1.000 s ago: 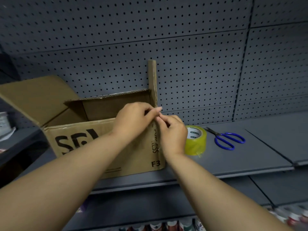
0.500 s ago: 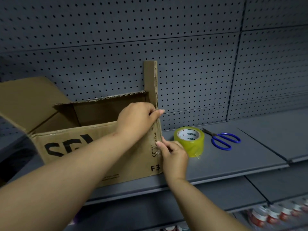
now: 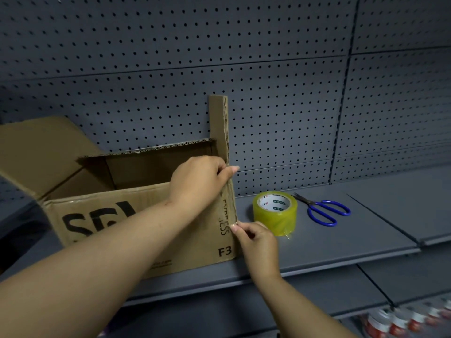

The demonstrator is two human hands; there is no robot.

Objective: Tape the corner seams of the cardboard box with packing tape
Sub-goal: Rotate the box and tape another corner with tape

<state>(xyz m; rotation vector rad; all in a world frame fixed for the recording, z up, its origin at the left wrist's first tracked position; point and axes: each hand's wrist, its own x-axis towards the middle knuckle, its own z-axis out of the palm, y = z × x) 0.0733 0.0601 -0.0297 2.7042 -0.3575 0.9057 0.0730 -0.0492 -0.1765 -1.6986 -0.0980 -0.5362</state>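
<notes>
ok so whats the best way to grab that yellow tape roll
Take the tape roll from above: it lies flat on the shelf, core hole facing up, so a thumb can hook inside the white core with fingers on the outer wall. Come from its near side, probably with the right hand, which is closest; the box flanks its left, the scissors its right.

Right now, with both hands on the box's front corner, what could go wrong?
1. The left hand pins the corner at the top and the right hand pinches it midway. The clear strip cannot be made out, so it may wrinkle or drift off the seam.
2. The box sits close to the front edge of the shelf; pushing on it could slide it off.
</notes>
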